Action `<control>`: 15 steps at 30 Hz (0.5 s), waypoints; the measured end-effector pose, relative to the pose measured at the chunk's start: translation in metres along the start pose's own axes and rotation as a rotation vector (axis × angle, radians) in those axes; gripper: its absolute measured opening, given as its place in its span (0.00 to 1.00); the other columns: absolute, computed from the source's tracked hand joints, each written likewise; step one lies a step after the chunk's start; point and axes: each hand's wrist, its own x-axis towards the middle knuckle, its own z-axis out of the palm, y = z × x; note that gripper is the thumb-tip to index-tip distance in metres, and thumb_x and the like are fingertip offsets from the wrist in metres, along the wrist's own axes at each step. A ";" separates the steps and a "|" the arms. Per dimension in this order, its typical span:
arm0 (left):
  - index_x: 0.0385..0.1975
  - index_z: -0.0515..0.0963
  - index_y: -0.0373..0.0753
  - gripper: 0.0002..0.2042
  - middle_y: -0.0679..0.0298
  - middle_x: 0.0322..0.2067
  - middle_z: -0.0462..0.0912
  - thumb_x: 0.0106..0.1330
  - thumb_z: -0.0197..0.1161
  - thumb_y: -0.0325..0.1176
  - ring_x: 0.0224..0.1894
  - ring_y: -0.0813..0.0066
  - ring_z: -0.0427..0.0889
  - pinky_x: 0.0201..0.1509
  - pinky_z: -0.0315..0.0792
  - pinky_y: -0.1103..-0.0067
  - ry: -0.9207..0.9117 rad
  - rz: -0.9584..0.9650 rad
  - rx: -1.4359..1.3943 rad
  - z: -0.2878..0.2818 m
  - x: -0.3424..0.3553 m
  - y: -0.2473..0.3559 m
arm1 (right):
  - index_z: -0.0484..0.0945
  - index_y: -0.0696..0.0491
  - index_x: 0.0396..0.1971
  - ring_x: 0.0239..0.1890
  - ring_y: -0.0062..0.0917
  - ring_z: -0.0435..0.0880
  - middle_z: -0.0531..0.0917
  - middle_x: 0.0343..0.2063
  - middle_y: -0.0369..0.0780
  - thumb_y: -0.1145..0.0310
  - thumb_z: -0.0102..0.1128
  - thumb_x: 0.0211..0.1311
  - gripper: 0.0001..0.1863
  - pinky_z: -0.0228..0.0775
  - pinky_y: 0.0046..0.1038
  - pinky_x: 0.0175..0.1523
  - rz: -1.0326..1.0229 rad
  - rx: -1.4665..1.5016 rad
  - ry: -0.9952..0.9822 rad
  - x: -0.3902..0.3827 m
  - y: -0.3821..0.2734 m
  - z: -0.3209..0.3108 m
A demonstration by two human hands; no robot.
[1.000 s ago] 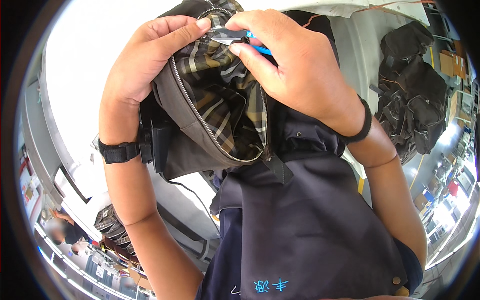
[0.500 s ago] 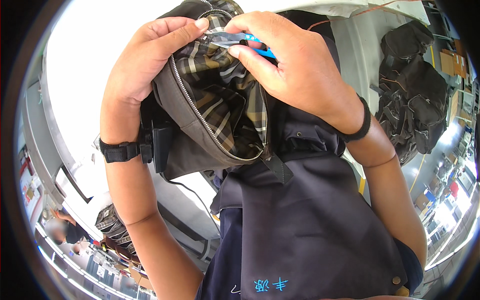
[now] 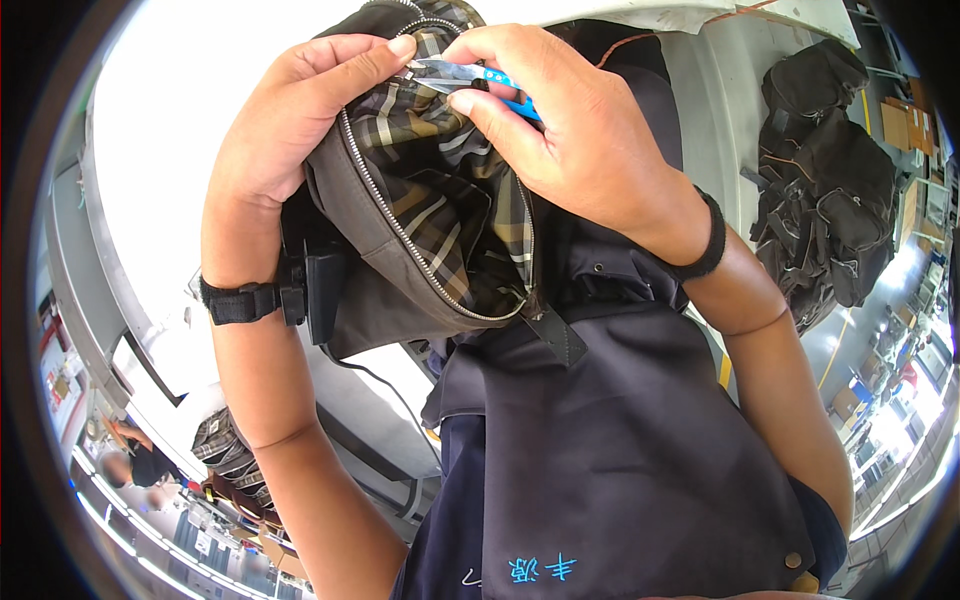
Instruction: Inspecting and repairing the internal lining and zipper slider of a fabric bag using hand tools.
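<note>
A dark grey bag (image 3: 380, 280) lies open over the table edge, showing its plaid lining (image 3: 445, 220) between two silver zippers. My left hand (image 3: 310, 115) pinches the bag's zipper edge near the top. My right hand (image 3: 570, 130) grips thread snips (image 3: 500, 80) with blue handles; their blades lie on the lining just beside my left fingertips, and whether they are cutting anything is too small to tell. A black device (image 3: 320, 305) is at my left wrist, with a cable hanging from it.
A white table (image 3: 165, 90) is at the upper left. A heap of dark bags (image 3: 820, 200) lies at the right, with boxes (image 3: 895, 125) beyond. Plaid bags (image 3: 225, 450) are stacked at the lower left, and a co-worker (image 3: 150, 460) is farther off. An orange cord runs along the top right.
My right hand has shifted slightly left with the snips, and their blades reach a little nearer my left fingertips. My left hand has barely moved.
</note>
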 end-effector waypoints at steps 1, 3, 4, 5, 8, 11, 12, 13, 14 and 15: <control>0.43 0.86 0.35 0.11 0.68 0.35 0.89 0.72 0.67 0.37 0.35 0.86 0.85 0.41 0.77 0.87 -0.001 0.000 0.000 0.001 0.000 0.001 | 0.78 0.51 0.47 0.32 0.38 0.86 0.84 0.36 0.40 0.69 0.69 0.62 0.15 0.78 0.35 0.32 0.001 -0.002 0.000 0.000 0.000 -0.001; 0.43 0.86 0.35 0.11 0.68 0.35 0.89 0.72 0.67 0.38 0.35 0.86 0.85 0.41 0.77 0.87 -0.001 0.001 0.001 0.000 0.001 0.001 | 0.77 0.51 0.47 0.31 0.37 0.86 0.84 0.36 0.40 0.69 0.69 0.62 0.15 0.78 0.35 0.32 0.019 0.016 -0.025 0.002 -0.001 -0.004; 0.45 0.85 0.34 0.12 0.66 0.37 0.89 0.73 0.66 0.37 0.35 0.85 0.86 0.42 0.78 0.86 -0.020 -0.017 0.002 -0.003 0.002 0.000 | 0.77 0.51 0.47 0.31 0.37 0.86 0.84 0.36 0.40 0.69 0.69 0.62 0.15 0.78 0.35 0.32 0.018 0.016 -0.024 0.001 -0.001 -0.003; 0.46 0.84 0.34 0.12 0.65 0.39 0.89 0.73 0.66 0.36 0.36 0.84 0.87 0.43 0.80 0.86 -0.039 -0.034 0.004 -0.005 0.002 -0.001 | 0.77 0.51 0.47 0.31 0.37 0.86 0.84 0.35 0.40 0.69 0.69 0.62 0.15 0.78 0.35 0.32 0.026 0.003 -0.008 0.000 -0.001 -0.002; 0.46 0.84 0.33 0.12 0.65 0.39 0.89 0.73 0.66 0.36 0.36 0.83 0.86 0.43 0.79 0.86 -0.004 -0.018 0.021 -0.005 0.002 -0.002 | 0.77 0.51 0.47 0.31 0.37 0.86 0.83 0.35 0.40 0.70 0.68 0.63 0.14 0.78 0.34 0.32 0.035 -0.023 0.004 0.001 -0.003 -0.003; 0.46 0.85 0.33 0.12 0.64 0.39 0.89 0.73 0.66 0.36 0.36 0.83 0.86 0.43 0.79 0.85 -0.001 -0.019 -0.007 -0.003 0.001 -0.001 | 0.76 0.51 0.46 0.31 0.37 0.85 0.83 0.34 0.40 0.71 0.67 0.63 0.14 0.77 0.34 0.32 0.041 -0.054 0.008 0.000 -0.010 -0.007; 0.46 0.85 0.33 0.12 0.64 0.39 0.89 0.73 0.66 0.36 0.36 0.83 0.86 0.43 0.79 0.85 -0.002 -0.018 -0.007 -0.003 0.002 -0.001 | 0.76 0.51 0.46 0.31 0.37 0.85 0.83 0.34 0.40 0.71 0.67 0.63 0.14 0.77 0.34 0.32 0.042 -0.072 0.019 0.000 -0.011 -0.009; 0.46 0.85 0.33 0.13 0.64 0.39 0.89 0.74 0.65 0.37 0.36 0.83 0.86 0.43 0.79 0.85 -0.006 -0.019 0.003 -0.004 0.002 -0.001 | 0.76 0.51 0.46 0.31 0.37 0.85 0.83 0.34 0.40 0.71 0.67 0.63 0.14 0.77 0.34 0.32 0.041 -0.073 0.019 0.001 -0.012 -0.010; 0.46 0.84 0.33 0.13 0.64 0.39 0.89 0.74 0.65 0.38 0.36 0.83 0.86 0.44 0.79 0.85 -0.009 -0.021 0.013 -0.004 0.002 -0.001 | 0.76 0.51 0.46 0.31 0.37 0.85 0.83 0.34 0.40 0.71 0.68 0.62 0.14 0.77 0.34 0.32 0.036 -0.076 0.023 0.001 -0.012 -0.011; 0.46 0.84 0.33 0.13 0.64 0.39 0.89 0.74 0.65 0.38 0.36 0.83 0.86 0.44 0.79 0.85 -0.007 -0.019 0.013 -0.004 0.002 -0.001 | 0.76 0.51 0.46 0.31 0.36 0.85 0.83 0.34 0.39 0.71 0.68 0.62 0.14 0.77 0.34 0.32 0.029 -0.079 0.028 0.002 -0.011 -0.011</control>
